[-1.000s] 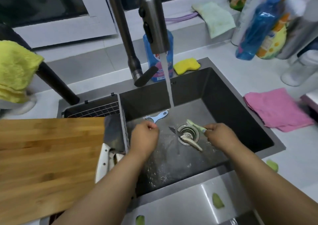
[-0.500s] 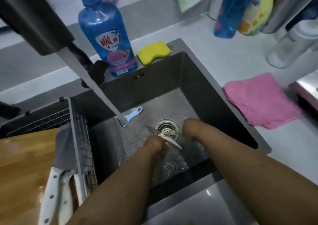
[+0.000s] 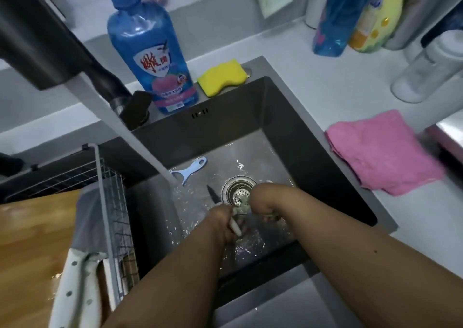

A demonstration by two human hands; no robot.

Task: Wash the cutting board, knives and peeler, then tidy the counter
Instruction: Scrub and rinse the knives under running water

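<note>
Fingers of the left hand (image 3: pixel 221 223) curl round the small knife (image 3: pixel 226 215)'s white handle; right hand (image 3: pixel 263 202)'s grip unclear.

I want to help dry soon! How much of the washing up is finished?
Nothing looks finished yet. In hand: the left hand grips a small white-handled knife under running water in the sink, while the right hand works beside the drain. Left: the blue peeler on the sink floor, the cutting board and the big knives on it, then the counter.
</note>
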